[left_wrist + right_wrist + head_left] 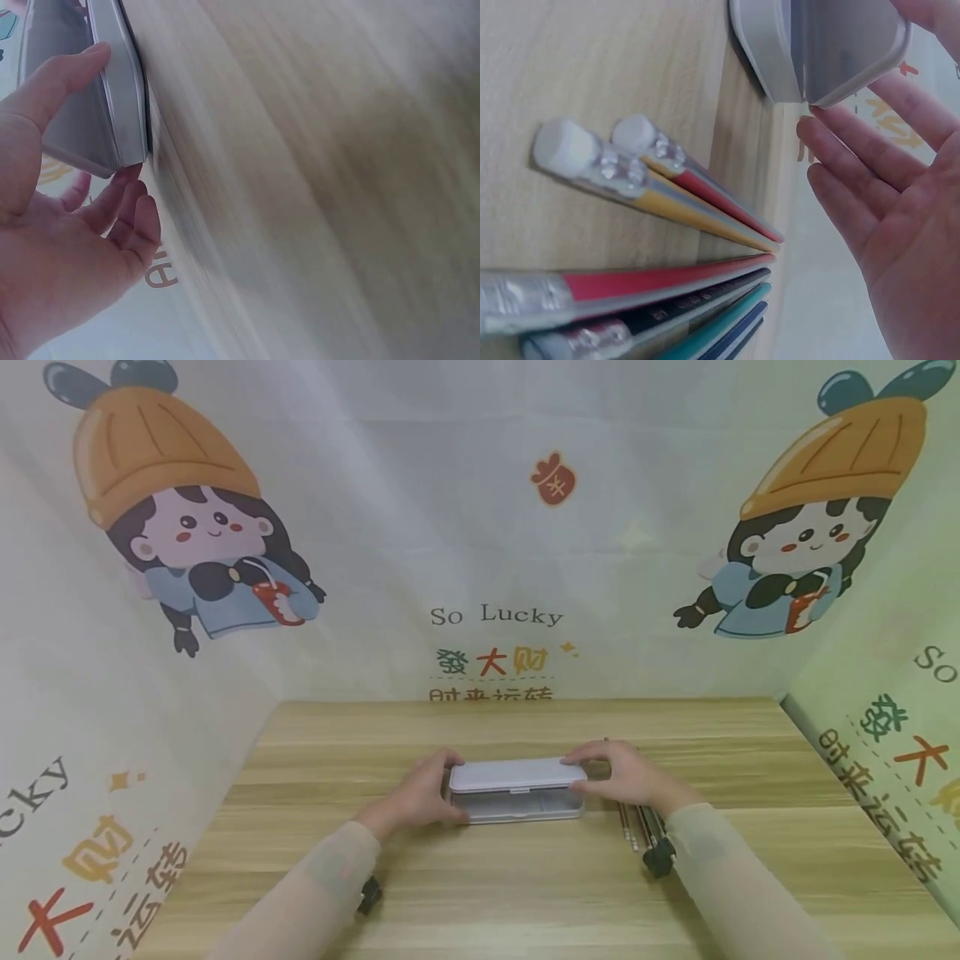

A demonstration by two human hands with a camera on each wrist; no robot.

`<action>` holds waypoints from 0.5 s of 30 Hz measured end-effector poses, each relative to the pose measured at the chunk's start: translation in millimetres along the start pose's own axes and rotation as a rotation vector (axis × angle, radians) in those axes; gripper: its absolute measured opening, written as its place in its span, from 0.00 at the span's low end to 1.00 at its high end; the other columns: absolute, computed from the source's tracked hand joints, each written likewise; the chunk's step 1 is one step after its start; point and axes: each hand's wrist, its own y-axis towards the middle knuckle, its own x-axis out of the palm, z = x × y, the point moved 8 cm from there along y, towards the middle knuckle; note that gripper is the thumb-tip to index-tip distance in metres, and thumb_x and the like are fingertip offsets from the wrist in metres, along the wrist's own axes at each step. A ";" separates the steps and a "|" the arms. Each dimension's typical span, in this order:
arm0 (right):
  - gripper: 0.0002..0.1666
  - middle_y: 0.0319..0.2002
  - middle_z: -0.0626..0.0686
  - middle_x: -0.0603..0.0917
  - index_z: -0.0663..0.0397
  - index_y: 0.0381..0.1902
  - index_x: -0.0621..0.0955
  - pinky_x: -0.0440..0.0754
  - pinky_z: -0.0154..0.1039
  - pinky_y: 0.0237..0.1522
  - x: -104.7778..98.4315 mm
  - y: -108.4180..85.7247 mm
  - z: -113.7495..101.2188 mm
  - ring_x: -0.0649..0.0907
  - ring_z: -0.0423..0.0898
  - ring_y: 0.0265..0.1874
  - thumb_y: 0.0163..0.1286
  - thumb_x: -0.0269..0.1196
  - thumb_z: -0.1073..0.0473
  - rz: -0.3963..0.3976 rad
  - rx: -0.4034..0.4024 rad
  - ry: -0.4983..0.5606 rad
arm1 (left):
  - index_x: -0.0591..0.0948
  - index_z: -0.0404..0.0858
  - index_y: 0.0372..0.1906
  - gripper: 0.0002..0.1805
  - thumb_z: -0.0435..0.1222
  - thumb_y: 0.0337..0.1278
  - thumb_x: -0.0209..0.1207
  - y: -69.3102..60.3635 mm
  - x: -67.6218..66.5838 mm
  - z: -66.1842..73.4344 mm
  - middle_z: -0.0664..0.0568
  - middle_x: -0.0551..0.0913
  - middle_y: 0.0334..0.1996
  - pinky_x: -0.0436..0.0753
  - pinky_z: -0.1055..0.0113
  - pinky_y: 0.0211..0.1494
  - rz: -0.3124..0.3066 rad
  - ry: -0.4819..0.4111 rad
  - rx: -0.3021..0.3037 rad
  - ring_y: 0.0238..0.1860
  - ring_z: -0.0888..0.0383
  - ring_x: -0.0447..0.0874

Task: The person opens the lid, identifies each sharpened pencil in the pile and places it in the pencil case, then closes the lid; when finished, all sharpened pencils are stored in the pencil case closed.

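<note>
A pale pencil case lies on the wooden table with its hinged lid partly raised and its front gap facing me. My left hand grips the case's left end, the thumb on the lower front edge and the fingers round the back. At the other end, my right hand holds the lid between thumb and fingers. The left wrist view shows the left thumb pressed on the rim of the case. Beside the right hand lie several pencils with white eraser ends, partly under the forearm in the head view.
The wooden table runs back to a pale cloth backdrop printed with cartoon figures and lettering. Cloth also hangs at both sides. A small black object sits at the right wrist, another at the left.
</note>
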 end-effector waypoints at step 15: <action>0.28 0.58 0.56 0.87 0.55 0.60 0.83 0.78 0.59 0.67 -6.1 7.5 10.2 0.82 0.57 0.62 0.79 0.56 0.40 0.033 0.137 0.134 | 0.69 0.32 0.61 0.51 0.37 0.27 0.86 -0.3 -1.5 -7.1 0.36 0.83 0.60 0.77 0.49 0.70 0.073 -0.065 -0.001 0.62 0.43 0.79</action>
